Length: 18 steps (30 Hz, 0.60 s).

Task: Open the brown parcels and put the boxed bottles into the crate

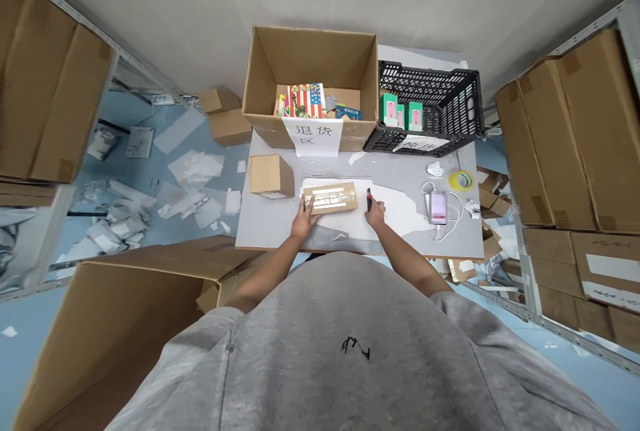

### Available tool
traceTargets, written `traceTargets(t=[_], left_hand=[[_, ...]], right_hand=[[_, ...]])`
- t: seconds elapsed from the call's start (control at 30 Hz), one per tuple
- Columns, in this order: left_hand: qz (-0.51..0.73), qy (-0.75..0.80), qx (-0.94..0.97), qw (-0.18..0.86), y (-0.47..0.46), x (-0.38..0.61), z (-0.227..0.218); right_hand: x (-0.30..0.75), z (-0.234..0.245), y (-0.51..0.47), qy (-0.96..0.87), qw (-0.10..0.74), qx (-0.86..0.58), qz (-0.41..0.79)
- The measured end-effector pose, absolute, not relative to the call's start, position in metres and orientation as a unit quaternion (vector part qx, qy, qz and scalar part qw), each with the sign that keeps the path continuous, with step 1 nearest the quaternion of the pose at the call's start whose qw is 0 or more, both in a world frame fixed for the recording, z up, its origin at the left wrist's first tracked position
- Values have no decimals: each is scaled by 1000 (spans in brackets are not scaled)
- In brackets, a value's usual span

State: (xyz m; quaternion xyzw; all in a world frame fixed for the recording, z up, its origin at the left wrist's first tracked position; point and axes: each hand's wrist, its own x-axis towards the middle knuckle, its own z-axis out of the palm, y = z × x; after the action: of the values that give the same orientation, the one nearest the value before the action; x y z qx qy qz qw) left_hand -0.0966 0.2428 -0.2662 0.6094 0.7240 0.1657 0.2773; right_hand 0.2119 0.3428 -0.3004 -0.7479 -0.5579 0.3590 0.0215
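A flat cardboard box (345, 198) with torn white label remnants lies on the white table (270, 231), partly over white paper. My left hand (302, 219) grips its left end, the thumb on top. In my right hand (376, 213) is a utility knife (369, 199) with a red and black handle, its tip pointing away from me. The knife is to the right of the box, apart from it. A small closed cardboard box (273, 176) stands behind my left hand.
At the back stand a large open carton (310, 51) with books and a black plastic crate (450, 111) with green boxes. A phone (439, 207) with its cable and a tape roll (461, 180) lie at right. An open carton (125, 324) stands at lower left; shelves flank both sides.
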Motion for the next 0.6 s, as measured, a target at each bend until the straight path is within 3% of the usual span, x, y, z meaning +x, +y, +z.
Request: traceTargets(t=[0.2,0.37,0.6], left_hand=[[188,718,605,288,243,-97,-264],[180,760,564,269,273,-109,-247],[70,775,519,355,326,-121,-244]], right_hand=[[184,-276,336,-670,128,-571,456],[167,-260,338,-608,197,-580,505],[186,-263,335,-596,149,-626,479]])
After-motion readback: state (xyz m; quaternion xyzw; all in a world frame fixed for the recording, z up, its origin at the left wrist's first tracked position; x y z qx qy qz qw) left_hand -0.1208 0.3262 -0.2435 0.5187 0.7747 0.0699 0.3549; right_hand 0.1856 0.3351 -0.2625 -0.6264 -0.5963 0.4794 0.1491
